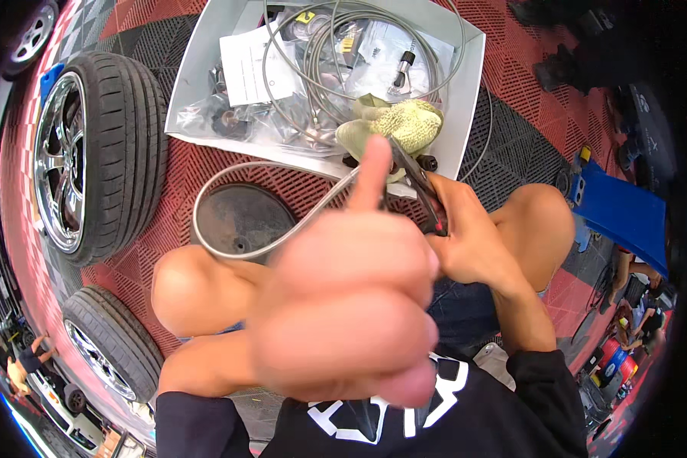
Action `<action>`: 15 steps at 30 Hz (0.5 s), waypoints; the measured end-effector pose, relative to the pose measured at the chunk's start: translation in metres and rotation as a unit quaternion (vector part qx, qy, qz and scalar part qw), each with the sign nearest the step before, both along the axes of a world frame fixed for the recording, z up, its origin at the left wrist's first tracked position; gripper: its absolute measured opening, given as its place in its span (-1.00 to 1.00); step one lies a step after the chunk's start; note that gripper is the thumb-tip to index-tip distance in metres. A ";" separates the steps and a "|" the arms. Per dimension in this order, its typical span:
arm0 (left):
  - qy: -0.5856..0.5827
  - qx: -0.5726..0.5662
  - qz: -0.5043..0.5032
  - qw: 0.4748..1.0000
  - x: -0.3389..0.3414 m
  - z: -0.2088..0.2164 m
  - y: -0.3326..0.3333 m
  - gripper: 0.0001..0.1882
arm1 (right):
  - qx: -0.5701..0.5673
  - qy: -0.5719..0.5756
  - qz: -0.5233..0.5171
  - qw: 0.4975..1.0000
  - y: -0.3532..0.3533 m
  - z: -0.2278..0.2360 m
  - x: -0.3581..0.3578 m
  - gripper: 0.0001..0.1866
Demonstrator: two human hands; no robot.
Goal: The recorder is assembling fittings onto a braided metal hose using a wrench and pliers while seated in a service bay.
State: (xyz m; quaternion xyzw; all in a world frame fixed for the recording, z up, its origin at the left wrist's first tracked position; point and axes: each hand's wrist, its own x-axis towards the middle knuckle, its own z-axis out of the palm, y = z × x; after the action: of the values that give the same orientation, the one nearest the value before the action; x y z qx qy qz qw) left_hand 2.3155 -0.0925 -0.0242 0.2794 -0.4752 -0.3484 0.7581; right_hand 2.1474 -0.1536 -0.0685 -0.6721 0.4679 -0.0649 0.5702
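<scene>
My left hand (351, 298) is raised close to the head view and blurred. Its index finger stretches out while the other fingers curl in, and their inside is hidden. Behind it, my right hand (466, 229) is closed around dark pliers (420, 183) with a red spot at the lower end. The pliers reach up beside a yellow-green work glove (408, 126), which lies on the near side of a white box (187, 91). A grey braided hose (206, 187) loops in front of the box and passes behind my left hand.
Inside the box are a coiled cable (313, 69), a white paper (256, 69) and bagged parts. A black round disc (244, 217) lies under the hose. Two wheels with tyres (133, 153) stand at left. A blue panel (618, 214) is at right. Red and grey tiles cover the floor.
</scene>
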 end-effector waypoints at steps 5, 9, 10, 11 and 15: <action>-0.227 -0.056 0.020 0.972 -0.020 -0.026 0.025 -0.80 | -0.043 0.025 0.014 0.999 -0.004 0.014 0.009 -0.56; -0.244 -0.039 0.005 0.969 -0.021 -0.026 0.023 -0.81 | -0.016 -0.001 -0.034 0.999 0.002 0.009 0.007 -0.56; -0.197 -0.013 -0.023 0.980 -0.012 -0.020 0.017 -0.78 | -0.057 0.013 -0.017 0.998 0.001 0.010 0.006 -0.59; -0.149 0.013 -0.051 0.987 -0.001 -0.012 0.011 -0.75 | -0.097 0.028 0.000 0.995 0.001 0.010 0.004 -0.61; -0.226 0.036 0.151 0.962 0.022 0.020 0.020 -0.77 | -0.083 0.025 0.010 0.996 -0.001 -0.002 -0.007 -0.70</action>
State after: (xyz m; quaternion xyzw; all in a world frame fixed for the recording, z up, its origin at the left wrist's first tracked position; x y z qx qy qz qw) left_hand 2.3378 -0.0729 -0.0042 0.4461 -0.5739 -0.1745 0.6642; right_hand 2.1409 -0.1542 -0.0702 -0.7230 0.4683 -0.0811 0.5014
